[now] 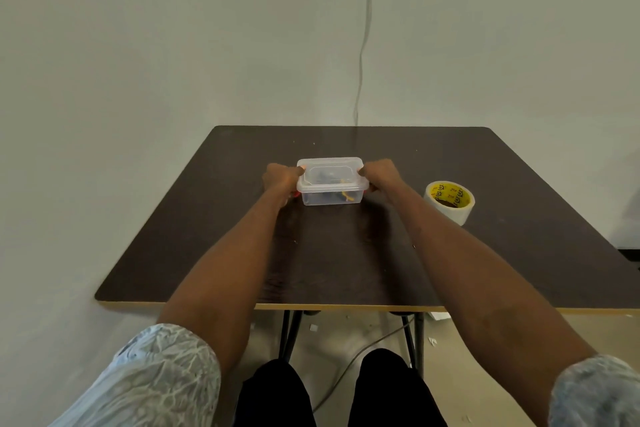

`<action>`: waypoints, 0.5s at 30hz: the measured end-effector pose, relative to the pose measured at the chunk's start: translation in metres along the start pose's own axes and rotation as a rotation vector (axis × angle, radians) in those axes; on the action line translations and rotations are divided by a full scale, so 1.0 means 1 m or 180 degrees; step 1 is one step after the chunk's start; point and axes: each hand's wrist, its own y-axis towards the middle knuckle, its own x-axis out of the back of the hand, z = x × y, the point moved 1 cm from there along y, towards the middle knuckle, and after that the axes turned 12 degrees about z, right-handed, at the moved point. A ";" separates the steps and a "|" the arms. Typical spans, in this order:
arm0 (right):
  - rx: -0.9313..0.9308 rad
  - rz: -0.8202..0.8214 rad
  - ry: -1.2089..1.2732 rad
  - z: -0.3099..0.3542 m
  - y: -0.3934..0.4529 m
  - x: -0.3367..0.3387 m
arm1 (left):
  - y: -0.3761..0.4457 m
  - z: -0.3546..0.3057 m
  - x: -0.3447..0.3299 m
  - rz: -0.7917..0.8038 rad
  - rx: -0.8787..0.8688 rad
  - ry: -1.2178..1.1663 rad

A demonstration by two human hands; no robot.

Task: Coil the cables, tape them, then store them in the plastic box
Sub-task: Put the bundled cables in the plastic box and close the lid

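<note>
With my left hand (278, 177) and right hand (379, 173) each in a curled grip on the lidded plastic box (330, 182) mid-desk, cables (332, 196) inside, uneven pressing could leave a latch unclipped.

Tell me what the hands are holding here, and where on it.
Both hold the lidded plastic box: left hand at its left end, right hand at its right end, by the side latches.

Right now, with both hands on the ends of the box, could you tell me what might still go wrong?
1. The lid may not be fully snapped: the left hand and right hand hide both clips, so one could stay loose.
2. The tape roll sits beside the right forearm; pulling back could knock it.
</note>
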 end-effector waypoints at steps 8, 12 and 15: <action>-0.0775 0.0502 0.0755 -0.007 0.001 0.010 | 0.000 -0.005 0.006 0.0444 0.0646 -0.0324; -0.0935 0.0662 0.0480 -0.004 0.008 0.014 | -0.004 -0.013 0.007 0.0711 0.0871 0.0183; -0.0849 0.0775 0.0539 -0.007 0.005 0.015 | -0.005 -0.014 0.009 0.0714 0.0714 0.0103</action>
